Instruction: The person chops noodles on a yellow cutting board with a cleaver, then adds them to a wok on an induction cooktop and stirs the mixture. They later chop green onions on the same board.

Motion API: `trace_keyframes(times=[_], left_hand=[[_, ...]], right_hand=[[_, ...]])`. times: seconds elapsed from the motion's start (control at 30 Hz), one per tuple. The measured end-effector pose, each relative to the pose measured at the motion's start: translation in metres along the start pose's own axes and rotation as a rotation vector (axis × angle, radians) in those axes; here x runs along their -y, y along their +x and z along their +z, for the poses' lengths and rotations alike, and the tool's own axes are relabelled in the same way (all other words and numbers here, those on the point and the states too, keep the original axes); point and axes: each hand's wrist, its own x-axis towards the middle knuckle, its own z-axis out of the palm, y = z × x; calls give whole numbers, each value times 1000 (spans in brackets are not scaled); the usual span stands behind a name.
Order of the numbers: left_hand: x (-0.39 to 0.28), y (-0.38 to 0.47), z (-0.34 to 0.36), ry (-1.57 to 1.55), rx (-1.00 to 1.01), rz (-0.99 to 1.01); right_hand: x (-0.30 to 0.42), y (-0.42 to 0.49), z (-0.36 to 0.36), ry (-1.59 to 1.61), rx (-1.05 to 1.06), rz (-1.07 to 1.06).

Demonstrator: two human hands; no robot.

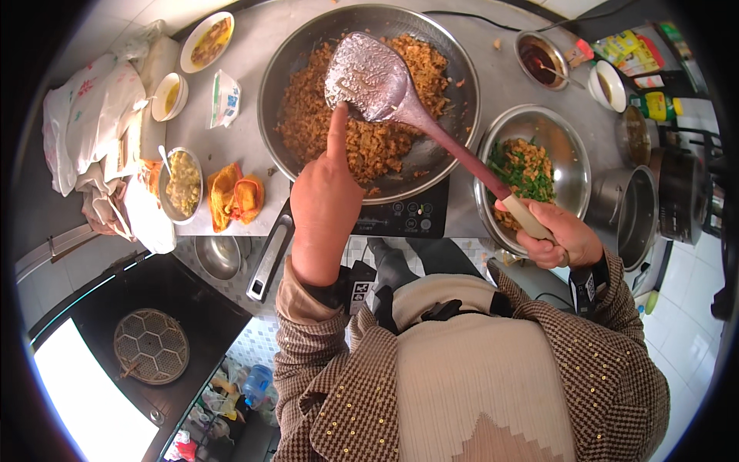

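Observation:
My right hand (557,234) grips the pale handle end of a spatula (369,75), whose broad, greasy blade is held over a large frying pan (272,124). With its index finger stretched out, my left hand (327,199) touches the lower edge of the blade. Brown, crumbly cooked filling (369,147) covers much of the pan's bottom. The pan stands on a black induction cooker (430,213). Beneath the spatula's handle, at the right, a steel bowl (571,173) holds chopped greens (528,179) and more brown filling.
An orange cloth (234,196) and a bowl of yellowish food (183,187) lie left of the pan. Bowls of liquid (208,43) stand farther back. A bowl of dark sauce (541,60) and a deep steel pot (629,216) are at right. The pan's handle (271,251) juts past the counter edge.

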Motion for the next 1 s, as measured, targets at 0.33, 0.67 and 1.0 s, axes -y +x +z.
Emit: trace_keyframes(times=[0.33,0.67,1.0], left_hand=[[-8,-53,-67,-1512,358,723],[-29,-59,-81,-1923,709,1169],[-7,-61,-88,-1717,687,1402]], right_hand=[[-4,5,-4,116,-152,-144],[-7,9,12,-20,-167,-305],[-11,22,33,-193,-334,-369]])
